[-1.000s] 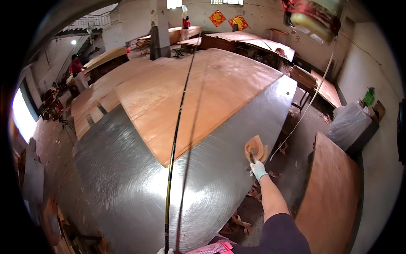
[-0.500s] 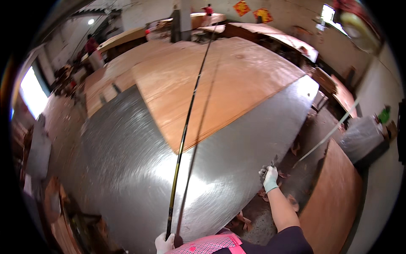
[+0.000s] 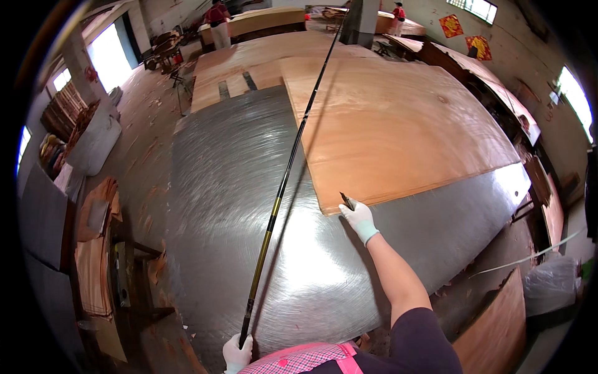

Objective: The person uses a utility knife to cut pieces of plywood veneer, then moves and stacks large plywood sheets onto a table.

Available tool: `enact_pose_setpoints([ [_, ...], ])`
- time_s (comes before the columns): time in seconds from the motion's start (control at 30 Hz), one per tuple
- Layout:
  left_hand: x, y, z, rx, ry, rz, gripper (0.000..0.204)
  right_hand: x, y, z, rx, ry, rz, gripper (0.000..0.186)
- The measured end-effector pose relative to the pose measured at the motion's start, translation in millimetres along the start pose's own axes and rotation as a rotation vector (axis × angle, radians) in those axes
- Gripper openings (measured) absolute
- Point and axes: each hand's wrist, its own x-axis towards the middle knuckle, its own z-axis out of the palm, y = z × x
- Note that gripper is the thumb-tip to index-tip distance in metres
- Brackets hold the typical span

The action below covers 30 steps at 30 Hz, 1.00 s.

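- Workshop work area: a broad grey metal-topped table is provided, on which a thin tan wood sheet is laid, toward the far right.
- Sheet alignment: its near corner is located just left of the right hand; its near edge is extended rightward from there.
- Nearer hand: right. Its fingers are closed around a small dark tool, pointed forward and left above the sheet; contact cannot be confirmed.
- Left hand: its fingers are wrapped around the lower end of a long black pole, well apart from the corner.
- Pole axis: slanted forward and right; the sheet's left edge is crossed in view.
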Motion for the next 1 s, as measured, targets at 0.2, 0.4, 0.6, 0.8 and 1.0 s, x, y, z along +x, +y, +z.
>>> enact_pose_setpoints([
  [0.2, -11, 6, 3, 0.038, 0.074, -0.142, 0.025, 25, -26, 26, -0.178, -0.182, -0.047, 0.053],
  [0.4, -6, -1, 6, -0.019, 0.063, -0.200, 0.024, 35, -39, 20, -0.220, -0.280, 0.080, 0.039],
  [0.6, 8, -33, 14, -0.043, 0.033, -0.117, 0.024, 53, -17, 29, 0.232, -0.054, 0.305, 0.038],
  [0.8, 2, 15, 11, -0.126, -0.023, -0.125, 0.023, 62, -67, 63, 0.862, 0.247, 0.585, 0.022],
  [1.0, 5, -13, -3, -0.035, 0.026, -0.065, 0.023, 54, -175, -29, 1.063, 0.422, 0.234, 0.019],
])
